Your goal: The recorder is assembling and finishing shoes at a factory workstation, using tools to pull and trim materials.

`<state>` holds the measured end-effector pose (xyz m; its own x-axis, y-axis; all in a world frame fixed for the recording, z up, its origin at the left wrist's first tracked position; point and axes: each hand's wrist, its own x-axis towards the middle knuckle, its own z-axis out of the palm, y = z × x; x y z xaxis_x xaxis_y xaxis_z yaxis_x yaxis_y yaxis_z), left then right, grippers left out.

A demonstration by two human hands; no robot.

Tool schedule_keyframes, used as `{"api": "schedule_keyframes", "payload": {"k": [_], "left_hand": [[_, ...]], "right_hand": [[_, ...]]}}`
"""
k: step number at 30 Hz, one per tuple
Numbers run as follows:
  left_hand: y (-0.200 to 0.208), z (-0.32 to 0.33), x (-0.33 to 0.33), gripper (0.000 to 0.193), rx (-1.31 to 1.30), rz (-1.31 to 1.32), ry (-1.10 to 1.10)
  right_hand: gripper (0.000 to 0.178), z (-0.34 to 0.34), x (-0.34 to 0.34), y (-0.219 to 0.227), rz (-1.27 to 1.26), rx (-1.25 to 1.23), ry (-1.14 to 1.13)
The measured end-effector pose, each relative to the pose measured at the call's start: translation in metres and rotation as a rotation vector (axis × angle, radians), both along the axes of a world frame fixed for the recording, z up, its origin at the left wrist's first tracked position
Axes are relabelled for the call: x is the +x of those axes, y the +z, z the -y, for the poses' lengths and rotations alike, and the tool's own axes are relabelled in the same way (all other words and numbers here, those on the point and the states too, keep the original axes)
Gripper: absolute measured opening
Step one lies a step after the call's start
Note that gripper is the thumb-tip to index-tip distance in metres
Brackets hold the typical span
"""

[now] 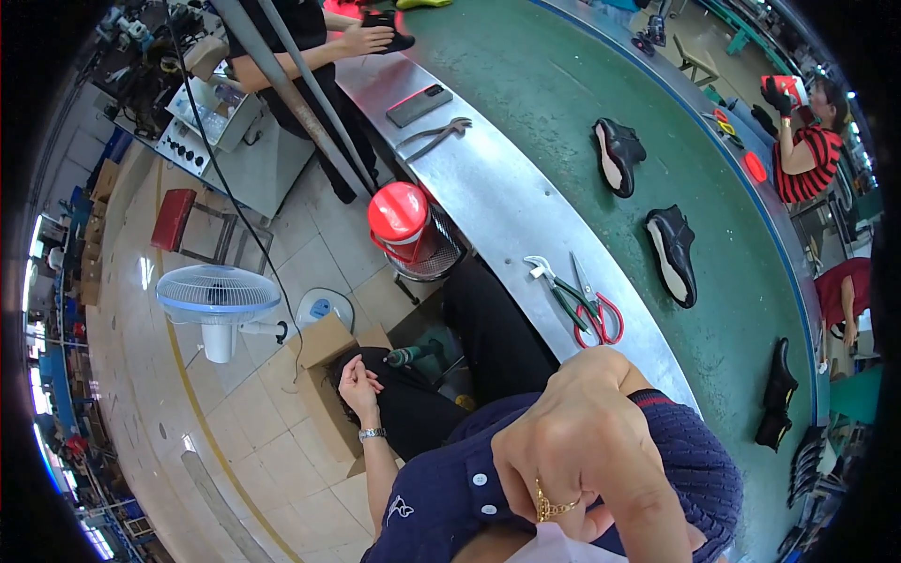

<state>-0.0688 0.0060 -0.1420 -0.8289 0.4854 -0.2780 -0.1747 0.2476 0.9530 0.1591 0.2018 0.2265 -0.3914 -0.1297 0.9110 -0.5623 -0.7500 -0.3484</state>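
Note:
My right hand (582,441) is raised very near the camera, with a gold ring and chain on it. Its fingers are curled in against a pale, thin piece of material (563,546) at the lower edge; what they pinch is partly hidden. Down by my knee is my left hand (360,388), a watch on its wrist. Its fingers are loosely bent and apart, with nothing in them. On the metal ledge (507,202) before me lie red-handled scissors (605,314) and green-handled pincers (560,291). A green power tool (413,354) is beside my legs, above an open carton (328,403).
Black shoes (671,255) with pale soles stand on the green belt (563,103). Farther along the ledge are a phone (419,106) and metal pincers (436,137). A red-lidded bucket (402,220) and a fan (218,300) stand left. A co-worker's hand (366,39) holds a black shoe.

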Motion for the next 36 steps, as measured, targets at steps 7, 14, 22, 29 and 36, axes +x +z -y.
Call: {"api": "schedule_keyframes", "payload": {"k": [7, 14, 22, 29, 36], "left_hand": [[0.001, -0.007, 0.001, 0.022, -0.004, -0.024, -0.011], [0.000, -0.003, -0.002, 0.021, 0.012, -0.033, 0.008], [-0.001, -0.005, 0.003, 0.019, 0.007, -0.042, 0.014], [0.004, -0.017, 0.007, 0.019, 0.005, -0.075, -0.006], [-0.001, -0.010, 0.003, 0.019, 0.007, -0.079, 0.011]], "right_hand": [[0.030, 0.055, -0.032, -0.006, -0.586, -0.645, -0.459], [0.026, -0.008, -0.018, 0.028, -0.074, 0.033, -0.041], [0.023, 0.011, -0.008, 0.035, -0.196, -0.229, -0.380], [0.030, -0.038, -0.011, 0.017, 0.630, -0.379, -0.263], [0.032, -0.075, -0.060, -0.036, 0.592, -0.663, 0.269]]}}
